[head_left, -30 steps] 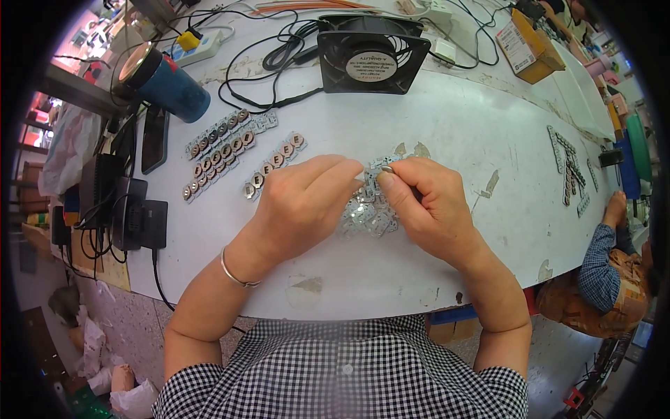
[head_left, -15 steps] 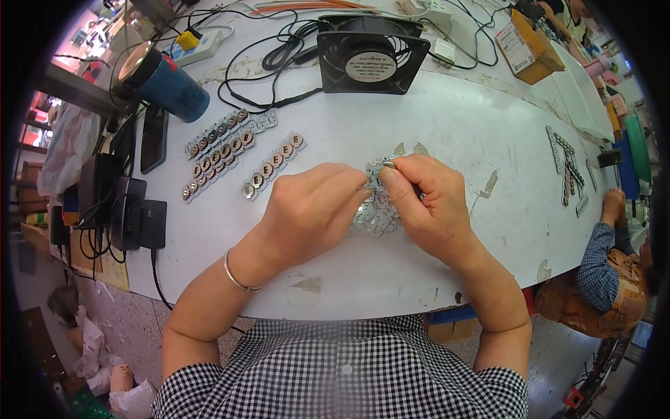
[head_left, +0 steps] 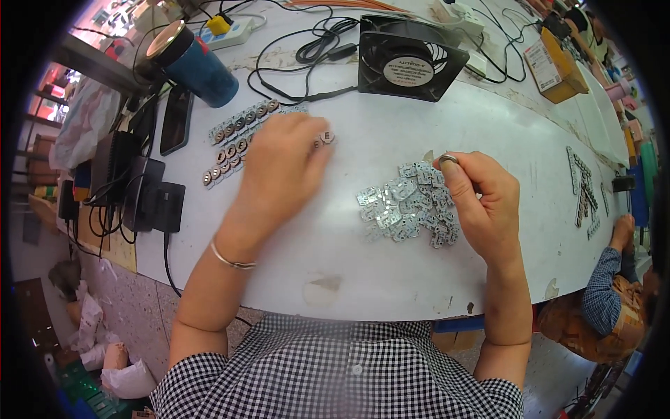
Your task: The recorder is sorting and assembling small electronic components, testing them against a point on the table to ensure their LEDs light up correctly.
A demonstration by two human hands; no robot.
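My left hand is over the rows at the left, smeared by motion. It hides part of them, and whether its fingers hold anything is unclear. Small circuit boards with round metal discs lie there in slanting rows; one disc-topped board shows just beyond my left fingers. At the right, my right hand is closed, thumb against forefinger, pinching a round silver disc that looks like a coin cell. The curled fingers hide whatever else is in that palm. Beside it lies a loose pile of small silvery circuit boards.
A black fan stands at the back, with a cable running left. At the left are a blue tumbler, a phone and black power adapters. More strips lie far right, near another person's arm.
My left hand has moved from the pile, up and left to the rows. My right hand, still pinching the disc, is apart from it. The whole view has shifted, uncovering the board pile.
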